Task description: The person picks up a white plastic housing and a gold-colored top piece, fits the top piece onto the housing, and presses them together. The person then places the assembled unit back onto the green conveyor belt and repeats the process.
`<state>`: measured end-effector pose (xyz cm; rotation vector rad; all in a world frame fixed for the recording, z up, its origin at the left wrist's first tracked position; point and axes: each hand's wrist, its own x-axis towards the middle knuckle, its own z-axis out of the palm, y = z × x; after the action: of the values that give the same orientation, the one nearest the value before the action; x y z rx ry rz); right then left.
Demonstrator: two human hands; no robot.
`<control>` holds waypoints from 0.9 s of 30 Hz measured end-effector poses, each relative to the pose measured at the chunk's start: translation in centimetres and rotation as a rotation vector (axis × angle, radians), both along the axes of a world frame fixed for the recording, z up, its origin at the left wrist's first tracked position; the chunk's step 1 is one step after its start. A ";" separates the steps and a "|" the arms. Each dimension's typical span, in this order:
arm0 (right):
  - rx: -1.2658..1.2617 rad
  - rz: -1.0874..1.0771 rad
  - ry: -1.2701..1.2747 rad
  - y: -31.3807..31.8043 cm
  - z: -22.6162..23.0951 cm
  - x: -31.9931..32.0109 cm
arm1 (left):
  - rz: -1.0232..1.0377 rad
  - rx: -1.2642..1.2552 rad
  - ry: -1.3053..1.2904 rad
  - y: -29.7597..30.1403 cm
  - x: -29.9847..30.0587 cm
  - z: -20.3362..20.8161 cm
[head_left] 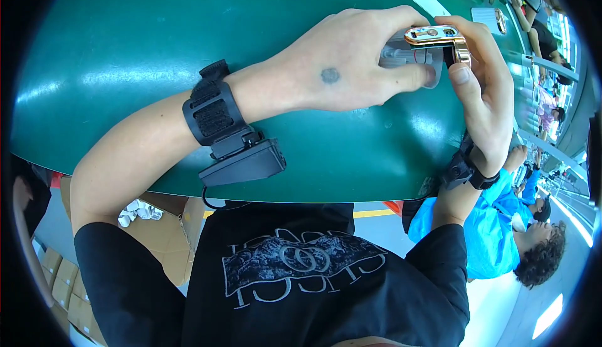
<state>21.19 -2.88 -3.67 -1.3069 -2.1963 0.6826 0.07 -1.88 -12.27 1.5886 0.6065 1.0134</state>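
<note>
My left hand [354,58] reaches across the green table with its thumb and fingers closed around a clear plastic housing [391,62]. Thin wires, one of them red, show inside this housing. Directly against it is an L-shaped, gold-trimmed part [434,33] with a small dark opening and a round detail on its upper face. My right hand [492,80] grips the part's bent end between thumb and fingers. The two pieces overlap, and I cannot tell whether they are joined. The left fingertips are partly hidden behind the housing.
The green tabletop [157,27] curves around my arms. A white and gold device [489,20] stands farther along the bench at the far right. A person in a blue jacket [480,234] sits at my right. Cardboard boxes [166,247] are below the table at left.
</note>
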 end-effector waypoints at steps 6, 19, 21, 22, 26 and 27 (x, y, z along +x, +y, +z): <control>0.027 0.042 -0.012 -0.6 0.8 -0.8 | -0.042 -0.056 0.081 0.1 -0.2 0.6; 0.082 -0.005 -0.279 -0.2 1.6 -0.2 | -0.095 -0.121 0.041 0.9 0.3 0.5; 0.110 0.030 -0.228 0.1 1.8 0.5 | -0.098 -0.135 0.053 0.9 0.4 0.5; 0.109 0.025 -0.230 0.1 2.2 0.9 | -0.103 -0.135 0.053 1.0 0.5 0.5; 0.060 0.064 -0.365 0.3 3.5 1.8 | -0.047 0.032 0.150 1.0 0.9 0.3; 0.053 0.075 -0.380 0.4 3.5 1.8 | -0.022 0.090 0.150 1.0 1.1 0.0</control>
<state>23.03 -2.47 -0.13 -1.4273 -2.5542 0.4246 1.18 -0.85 -12.25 1.7581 0.6513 0.9222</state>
